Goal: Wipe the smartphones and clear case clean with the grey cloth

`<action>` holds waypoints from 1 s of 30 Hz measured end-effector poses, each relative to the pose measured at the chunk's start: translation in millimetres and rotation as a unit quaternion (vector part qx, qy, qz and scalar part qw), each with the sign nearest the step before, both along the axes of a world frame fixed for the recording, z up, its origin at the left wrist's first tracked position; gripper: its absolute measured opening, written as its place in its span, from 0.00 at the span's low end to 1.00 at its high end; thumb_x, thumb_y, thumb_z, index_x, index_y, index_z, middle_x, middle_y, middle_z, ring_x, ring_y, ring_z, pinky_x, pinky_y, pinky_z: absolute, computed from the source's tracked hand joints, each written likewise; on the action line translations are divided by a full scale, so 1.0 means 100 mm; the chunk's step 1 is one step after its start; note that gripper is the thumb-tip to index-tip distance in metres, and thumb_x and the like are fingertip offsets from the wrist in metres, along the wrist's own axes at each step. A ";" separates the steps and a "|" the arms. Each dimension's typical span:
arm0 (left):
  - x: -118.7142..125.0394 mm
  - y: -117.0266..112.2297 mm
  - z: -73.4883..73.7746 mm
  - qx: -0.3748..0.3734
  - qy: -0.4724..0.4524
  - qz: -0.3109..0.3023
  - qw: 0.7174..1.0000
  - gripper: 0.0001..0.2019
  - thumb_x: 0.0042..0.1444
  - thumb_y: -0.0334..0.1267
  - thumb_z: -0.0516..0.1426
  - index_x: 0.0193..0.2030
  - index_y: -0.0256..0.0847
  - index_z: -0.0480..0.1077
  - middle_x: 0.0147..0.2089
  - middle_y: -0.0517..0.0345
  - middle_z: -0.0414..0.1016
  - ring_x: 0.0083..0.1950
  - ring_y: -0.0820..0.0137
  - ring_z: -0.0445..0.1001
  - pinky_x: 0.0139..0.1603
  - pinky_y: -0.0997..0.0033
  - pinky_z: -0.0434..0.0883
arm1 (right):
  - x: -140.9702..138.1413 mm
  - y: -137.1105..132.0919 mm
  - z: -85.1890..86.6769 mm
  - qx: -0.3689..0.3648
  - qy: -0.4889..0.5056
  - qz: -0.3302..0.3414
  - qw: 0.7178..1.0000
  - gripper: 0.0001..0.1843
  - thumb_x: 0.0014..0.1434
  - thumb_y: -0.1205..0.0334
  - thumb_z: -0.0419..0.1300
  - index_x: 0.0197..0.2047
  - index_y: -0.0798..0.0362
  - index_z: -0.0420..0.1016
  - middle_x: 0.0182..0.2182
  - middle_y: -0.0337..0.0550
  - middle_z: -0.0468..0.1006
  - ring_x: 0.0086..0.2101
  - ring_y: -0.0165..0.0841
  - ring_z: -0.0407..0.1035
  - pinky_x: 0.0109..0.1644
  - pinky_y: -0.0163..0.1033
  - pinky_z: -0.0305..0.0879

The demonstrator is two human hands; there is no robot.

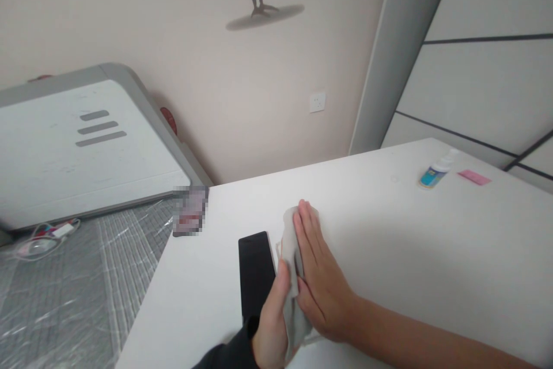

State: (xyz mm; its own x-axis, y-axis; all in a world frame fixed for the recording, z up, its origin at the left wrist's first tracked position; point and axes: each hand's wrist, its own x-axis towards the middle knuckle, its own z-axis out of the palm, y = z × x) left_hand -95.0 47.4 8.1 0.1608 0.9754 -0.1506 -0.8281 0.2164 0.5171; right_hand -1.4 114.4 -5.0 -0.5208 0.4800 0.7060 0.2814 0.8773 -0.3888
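My left hand (272,314) is closed on a folded grey cloth (290,236), its thumb along the near side and its other fingers mostly hidden behind. My right hand (322,274) presses against the cloth from the right, fingers long and held together, thumb bent in against the fabric. A thin pale edge shows at the cloth's left side; what it belongs to I cannot make out. Just left of the hands, a black-screened phone or tablet (256,271) lies flat on the white table (389,254), partly covered by my left hand and dark sleeve.
At the table's far right a white bottle with a blue label (436,170) lies tilted, beside a pink packet (474,177). A blurred card-like item (190,210) is at the left corner. A plastic-covered bed (78,288) with a pale headboard (86,156) adjoins on the left.
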 end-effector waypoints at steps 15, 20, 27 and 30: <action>0.00 0.02 0.02 -0.055 -0.010 0.001 0.998 0.19 0.63 0.53 0.59 0.52 0.44 0.81 0.64 0.51 0.76 0.79 0.52 0.47 0.77 0.45 0.46 | 0.03 0.18 -0.05 -0.102 -0.002 -0.054 0.993 0.40 0.72 0.59 0.42 0.78 0.55 0.21 0.77 0.54 0.33 0.75 0.47 0.32 0.73 0.67 0.46; -0.08 0.08 0.05 -0.030 0.012 0.064 0.997 0.24 0.67 0.56 0.51 0.56 0.46 0.79 0.72 0.61 0.66 0.81 0.67 0.33 0.78 0.64 0.35 | -0.01 0.00 -0.04 -0.032 -0.045 0.041 0.998 0.43 0.72 0.54 0.42 0.77 0.62 0.20 0.77 0.55 0.26 0.74 0.52 0.29 0.73 0.66 0.50; -0.10 0.11 0.14 -0.051 -0.001 0.068 0.996 0.19 0.64 0.51 0.57 0.52 0.44 0.81 0.67 0.55 0.73 0.79 0.58 0.46 0.79 0.55 0.43 | 0.02 0.04 -0.02 -0.051 -0.044 0.059 0.996 0.41 0.72 0.57 0.42 0.77 0.60 0.21 0.77 0.58 0.34 0.74 0.50 0.32 0.73 0.66 0.49; -0.06 0.07 0.12 -0.062 -0.010 -0.004 0.998 0.18 0.61 0.51 0.62 0.49 0.42 0.83 0.61 0.50 0.79 0.77 0.52 0.52 0.78 0.51 0.46 | 0.04 0.11 -0.02 -0.085 -0.019 0.018 0.996 0.40 0.72 0.58 0.42 0.78 0.56 0.22 0.77 0.56 0.36 0.74 0.48 0.34 0.74 0.66 0.49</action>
